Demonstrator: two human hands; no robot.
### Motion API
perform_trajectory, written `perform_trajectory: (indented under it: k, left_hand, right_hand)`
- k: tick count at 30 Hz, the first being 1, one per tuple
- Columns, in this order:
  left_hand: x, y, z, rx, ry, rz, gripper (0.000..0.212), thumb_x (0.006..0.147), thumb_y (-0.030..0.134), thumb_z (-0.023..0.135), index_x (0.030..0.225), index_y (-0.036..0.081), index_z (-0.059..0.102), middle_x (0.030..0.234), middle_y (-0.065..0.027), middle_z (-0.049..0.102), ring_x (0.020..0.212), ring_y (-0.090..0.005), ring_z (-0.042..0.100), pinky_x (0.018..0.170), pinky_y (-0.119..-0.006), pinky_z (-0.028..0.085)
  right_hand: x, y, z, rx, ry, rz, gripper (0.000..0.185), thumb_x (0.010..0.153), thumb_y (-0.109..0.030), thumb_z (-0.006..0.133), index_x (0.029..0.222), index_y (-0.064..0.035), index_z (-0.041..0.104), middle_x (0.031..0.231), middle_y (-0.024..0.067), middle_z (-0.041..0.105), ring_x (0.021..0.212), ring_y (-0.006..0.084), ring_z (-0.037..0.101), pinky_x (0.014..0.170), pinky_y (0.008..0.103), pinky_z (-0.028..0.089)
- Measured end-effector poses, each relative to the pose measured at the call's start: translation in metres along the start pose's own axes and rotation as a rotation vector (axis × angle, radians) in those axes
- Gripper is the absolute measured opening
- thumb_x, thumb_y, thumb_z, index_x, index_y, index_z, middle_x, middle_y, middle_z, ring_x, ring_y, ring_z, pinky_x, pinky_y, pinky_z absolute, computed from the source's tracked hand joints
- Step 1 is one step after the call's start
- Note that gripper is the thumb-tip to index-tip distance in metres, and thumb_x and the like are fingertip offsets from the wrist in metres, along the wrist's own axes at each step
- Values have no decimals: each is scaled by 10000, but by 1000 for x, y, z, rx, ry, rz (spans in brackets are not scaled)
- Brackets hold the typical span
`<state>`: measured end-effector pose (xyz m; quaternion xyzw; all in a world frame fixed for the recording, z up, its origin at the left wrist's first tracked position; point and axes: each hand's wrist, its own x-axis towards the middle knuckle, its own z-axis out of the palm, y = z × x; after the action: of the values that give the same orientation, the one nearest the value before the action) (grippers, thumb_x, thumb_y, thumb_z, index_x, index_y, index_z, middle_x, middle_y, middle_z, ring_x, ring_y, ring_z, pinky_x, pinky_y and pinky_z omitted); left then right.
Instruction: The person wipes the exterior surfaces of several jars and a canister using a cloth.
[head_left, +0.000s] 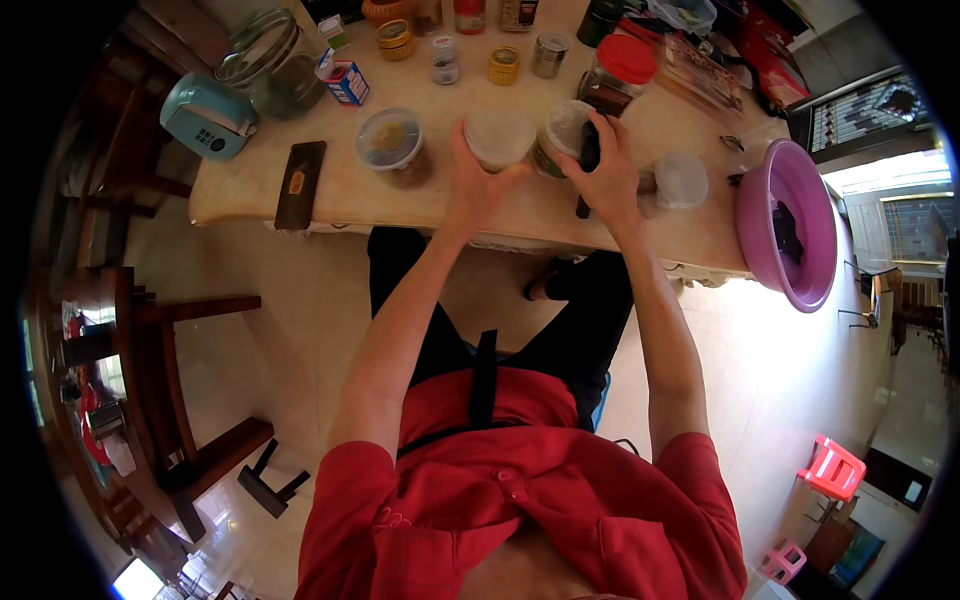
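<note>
My left hand (480, 184) is around a round tub with a whitish lid (500, 139), its fingers and thumb on the near side. Just to the right, my right hand (607, 172) has its fingers at the side of another round container with a pale lid (568, 127). A black object (589, 148) lies between that hand's fingers and thumb; its kind is unclear. To the left stands a clear tub (390, 141) with a translucent lid and brownish contents. A small tub with a white lid (681, 180) is right of my right wrist.
On the table (337, 202) lies a dark phone-like slab (300, 185). A teal appliance (208, 116) and glass jar (281, 75) stand left. Several small jars and a red-lidded jar (626, 60) line the back. A purple basin (787, 225) is at the right edge.
</note>
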<state>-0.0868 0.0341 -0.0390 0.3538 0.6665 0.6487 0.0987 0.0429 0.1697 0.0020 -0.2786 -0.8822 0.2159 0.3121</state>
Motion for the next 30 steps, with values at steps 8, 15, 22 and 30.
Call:
perform_trajectory:
  k: [8,15,22,30]
  left_hand:
    - [10,4,2,-91,-20,-48,911,629,85,789,1302,4,180,1218,-168,392,1144,-252,429,947,-348,376]
    - [9,7,1,23,26,14,927,627,93,792,1302,-1,163,1234,-176,371,1147,-264,421,952,-354,374]
    - [12,-17,1,65,26,45,969,598,111,810,1307,-19,163,1227,-187,377,1146,-277,418,962,-355,370]
    - [8,-14,4,52,30,-12,1000,593,135,815,1321,-11,145,1248,-204,353,1166,-302,392,970,-366,360]
  right_hand:
    - [-4,-1,-12,24,-93,-9,634,725,-292,667,1275,-122,403,1300,185,375,1090,360,490,851,406,445]
    - [34,0,-37,-9,-12,-123,491,773,-202,595,1231,-114,443,1234,173,430,1041,368,511,827,419,447]
    - [125,43,-26,-315,196,-112,684,711,-551,634,1222,-134,454,1172,245,451,1046,397,500,796,442,455]
    - [151,60,-4,-390,-14,151,799,591,-580,671,1260,-225,417,1216,288,420,1156,427,410,895,481,408]
